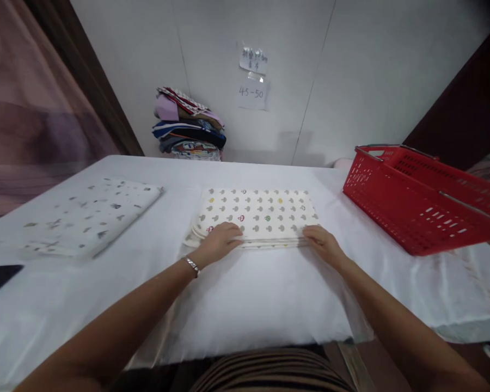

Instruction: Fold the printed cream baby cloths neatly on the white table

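Cream cloth with small mushroom print (259, 218), folded into a flat rectangle, lies on the glossy white table covering (277, 299). Left hand (217, 242), silver bracelet (191, 265) at wrist, touches the cloth's near edge; right hand (325, 246), its near right corner. Cannot tell whether either pinches the fabric. Red perforated plastic basket (384, 209) off to the right.

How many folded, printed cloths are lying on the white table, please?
2. The mushroom-print cloth lies in the middle, with the left hand and right hand at its near edge; the other printed cloth lies to the left. Further pieces may be hidden in the layers.
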`<state>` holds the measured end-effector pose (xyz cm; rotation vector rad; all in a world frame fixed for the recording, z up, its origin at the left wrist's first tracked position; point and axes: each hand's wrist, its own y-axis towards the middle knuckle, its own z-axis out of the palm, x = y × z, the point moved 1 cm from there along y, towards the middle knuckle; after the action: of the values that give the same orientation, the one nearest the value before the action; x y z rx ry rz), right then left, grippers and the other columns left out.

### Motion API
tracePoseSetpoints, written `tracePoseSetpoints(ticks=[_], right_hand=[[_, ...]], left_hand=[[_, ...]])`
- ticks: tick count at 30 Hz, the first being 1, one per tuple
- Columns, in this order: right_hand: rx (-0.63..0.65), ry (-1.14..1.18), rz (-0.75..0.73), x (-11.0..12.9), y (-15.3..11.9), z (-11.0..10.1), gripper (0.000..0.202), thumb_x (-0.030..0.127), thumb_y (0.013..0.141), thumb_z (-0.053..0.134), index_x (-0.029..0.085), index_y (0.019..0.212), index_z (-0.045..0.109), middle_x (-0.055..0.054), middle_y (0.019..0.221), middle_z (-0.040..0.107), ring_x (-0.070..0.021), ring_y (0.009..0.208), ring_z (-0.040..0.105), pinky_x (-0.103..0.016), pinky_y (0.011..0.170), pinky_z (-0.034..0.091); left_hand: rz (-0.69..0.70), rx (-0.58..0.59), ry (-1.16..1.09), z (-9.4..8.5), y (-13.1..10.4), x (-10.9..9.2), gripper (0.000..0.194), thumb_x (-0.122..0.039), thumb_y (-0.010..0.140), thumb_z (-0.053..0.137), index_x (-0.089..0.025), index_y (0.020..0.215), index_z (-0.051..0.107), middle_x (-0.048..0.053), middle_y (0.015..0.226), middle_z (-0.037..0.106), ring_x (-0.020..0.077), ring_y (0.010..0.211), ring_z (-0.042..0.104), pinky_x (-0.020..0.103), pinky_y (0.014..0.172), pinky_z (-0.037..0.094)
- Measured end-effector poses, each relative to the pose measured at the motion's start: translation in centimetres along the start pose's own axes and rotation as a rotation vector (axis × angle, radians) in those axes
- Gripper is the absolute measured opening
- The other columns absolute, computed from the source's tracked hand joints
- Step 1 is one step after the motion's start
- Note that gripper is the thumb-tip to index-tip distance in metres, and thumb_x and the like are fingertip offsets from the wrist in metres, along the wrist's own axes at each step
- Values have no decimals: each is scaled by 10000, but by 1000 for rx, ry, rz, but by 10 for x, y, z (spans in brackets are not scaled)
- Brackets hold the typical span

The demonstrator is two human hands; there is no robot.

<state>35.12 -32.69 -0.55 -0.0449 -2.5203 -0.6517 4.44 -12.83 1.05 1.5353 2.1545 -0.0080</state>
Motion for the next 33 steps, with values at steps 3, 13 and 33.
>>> tracePoseSetpoints(ticks=[3,13,33], right_hand=[[50,-92,-94,11,-3,11,244,285,881,470,211,984,679,-89,1038,674,-224,1011,591,-414,928,454],[79,-227,-100,15,6,25,273,251,902,434,199,1000,683,-90,1034,666,-232,965,573,-383,873,446],[-65,-209,-159,8,1,38,270,282,933,425,202,1007,671,-97,1013,645,-232,931,554,-402,832,475]], left_hand=[[-1,-26,26,14,2,-10,222,-333,872,520,-216,997,663,77,1081,623,211,1017,538,358,903,424],[-56,-64,209,26,1,-23,194,-268,888,506,-209,993,658,75,1063,608,214,978,522,351,861,404],[-10,-172,227,43,4,-24,199,-288,917,461,-201,993,623,63,980,621,205,937,532,369,835,411]])
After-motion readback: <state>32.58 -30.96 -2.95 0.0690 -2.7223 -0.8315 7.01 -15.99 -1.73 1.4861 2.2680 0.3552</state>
